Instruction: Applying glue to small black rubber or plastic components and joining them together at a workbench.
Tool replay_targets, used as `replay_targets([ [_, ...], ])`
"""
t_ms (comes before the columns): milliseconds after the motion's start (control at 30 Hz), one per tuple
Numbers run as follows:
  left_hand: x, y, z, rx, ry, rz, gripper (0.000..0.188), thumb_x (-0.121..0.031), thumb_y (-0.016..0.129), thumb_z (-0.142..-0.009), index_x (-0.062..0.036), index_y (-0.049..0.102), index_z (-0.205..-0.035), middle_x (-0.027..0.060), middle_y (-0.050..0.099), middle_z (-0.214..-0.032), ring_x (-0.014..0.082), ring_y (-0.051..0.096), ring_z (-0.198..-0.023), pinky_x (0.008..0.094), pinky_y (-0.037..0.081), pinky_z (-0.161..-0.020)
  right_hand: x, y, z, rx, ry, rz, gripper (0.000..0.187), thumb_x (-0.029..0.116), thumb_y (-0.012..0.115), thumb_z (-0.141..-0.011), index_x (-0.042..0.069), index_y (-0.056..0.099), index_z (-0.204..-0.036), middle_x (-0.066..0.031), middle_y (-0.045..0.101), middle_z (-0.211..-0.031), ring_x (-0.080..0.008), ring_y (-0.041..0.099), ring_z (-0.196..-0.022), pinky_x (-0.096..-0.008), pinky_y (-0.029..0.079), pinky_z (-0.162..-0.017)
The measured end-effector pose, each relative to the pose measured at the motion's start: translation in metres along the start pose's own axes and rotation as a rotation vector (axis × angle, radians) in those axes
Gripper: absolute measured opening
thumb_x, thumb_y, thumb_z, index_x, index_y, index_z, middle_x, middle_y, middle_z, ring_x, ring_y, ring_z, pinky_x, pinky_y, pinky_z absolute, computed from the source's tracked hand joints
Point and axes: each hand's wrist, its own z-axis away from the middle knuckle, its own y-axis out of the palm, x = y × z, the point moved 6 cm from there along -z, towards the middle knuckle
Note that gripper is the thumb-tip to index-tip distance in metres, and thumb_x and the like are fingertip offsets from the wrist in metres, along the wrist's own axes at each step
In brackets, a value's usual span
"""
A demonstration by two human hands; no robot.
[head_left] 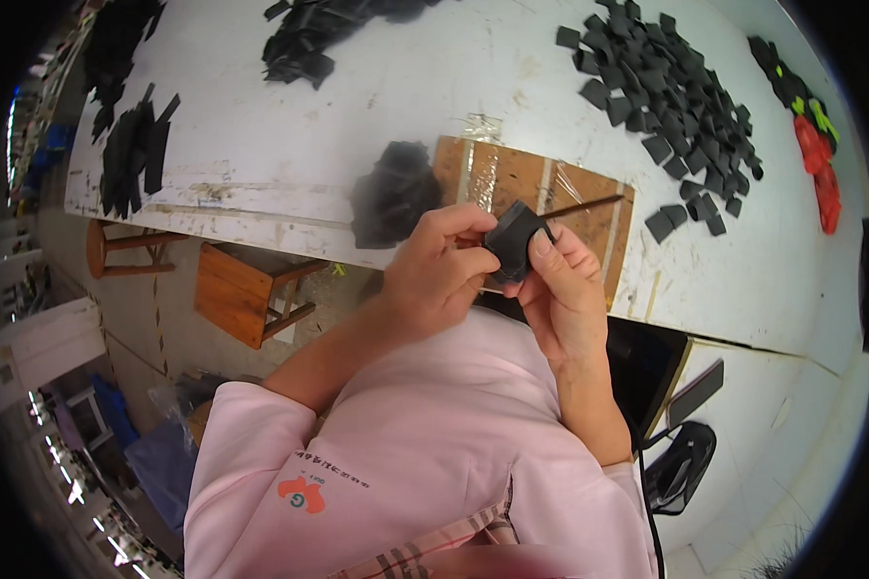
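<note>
A dark piece of folded, fabric-like material [514, 239] is held up between my two hands, over the front edge of the table. My left hand [442, 261] pinches its left side with thumb and fingertips. The thumb of my right hand [565, 280] presses on its right side, with the fingers curled behind. From beside my right hand a thin dark stick [589, 206] reaches out to the right; whether the hand grips it is hidden. Beneath lies a brown board [518, 172] with strips of clear tape. A stack of dark pieces [396, 193] sits left of the board.
On the white table [377, 111], small black pieces [661, 96] are heaped at the far right, with more black piles [304, 43] at the back and black strips [137, 159] at left. Red and black items [819, 169] lie far right. Wooden stools [237, 294] stand at left.
</note>
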Motion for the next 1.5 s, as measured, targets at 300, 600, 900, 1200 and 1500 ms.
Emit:
replay_targets([
  [300,0.021,0.036,-0.004,0.181,-1.098,1.319,0.022,-0.013,0.054,-0.077,-0.0016,0.052,-0.096,0.0056,0.057,-0.077,0.0107,0.054,-0.065,0.0194,0.041,-0.054,0.029,-0.017,0.012,0.146,-0.016,0.141,0.016,0.013,0.057,-0.082,-0.001,0.057,-0.089,-0.0037,0.06,-0.078,-0.0069,0.053,-0.066,-0.0197,0.043,-0.063],
  [600,0.022,0.038,-0.001,0.329,-1.031,1.058,0.014,-0.008,0.059,-0.076,0.0024,0.055,-0.083,0.0077,0.057,-0.068,0.0099,0.052,-0.055,0.0207,0.041,-0.049,0.026,-0.021,0.013,0.172,0.024,0.198,0.014,0.012,0.058,-0.081,-0.002,0.058,-0.084,-0.0035,0.06,-0.075,-0.0078,0.053,-0.068,-0.0205,0.043,-0.065],
  [900,0.023,0.037,0.001,0.351,-1.036,1.045,0.01,-0.004,0.058,-0.076,0.0032,0.055,-0.082,0.007,0.057,-0.066,0.009,0.051,-0.054,0.019,0.04,-0.048,0.029,-0.016,0.012,0.192,0.017,0.213,0.013,0.011,0.058,-0.081,-0.002,0.059,-0.082,-0.0033,0.06,-0.074,-0.0077,0.053,-0.066,-0.0203,0.043,-0.064],
  [1200,0.016,0.032,-0.009,0.22,-0.857,0.583,0.006,0.0,0.058,-0.076,0.0023,0.055,-0.081,0.0011,0.055,-0.065,0.0043,0.046,-0.053,0.0171,0.037,-0.046,0.059,-0.009,0.026,-0.399,-0.713,1.344,0.018,0.006,0.067,-0.069,-0.001,0.057,-0.082,-0.0065,0.051,-0.073,-0.0113,0.048,-0.06,-0.0225,0.039,-0.049],
  [1500,-0.021,0.03,-0.024,0.008,-0.197,-0.029,0.009,0.004,0.057,-0.073,-0.0012,0.052,-0.078,0.0062,0.052,-0.064,0.009,0.05,-0.05,0.0254,0.039,-0.043,0.062,0.022,0.036,-0.157,-0.917,1.291,0.01,-0.001,0.061,-0.07,0.001,0.057,-0.079,-0.0092,0.051,-0.072,-0.0205,0.051,-0.056,-0.0284,0.041,-0.047],
])
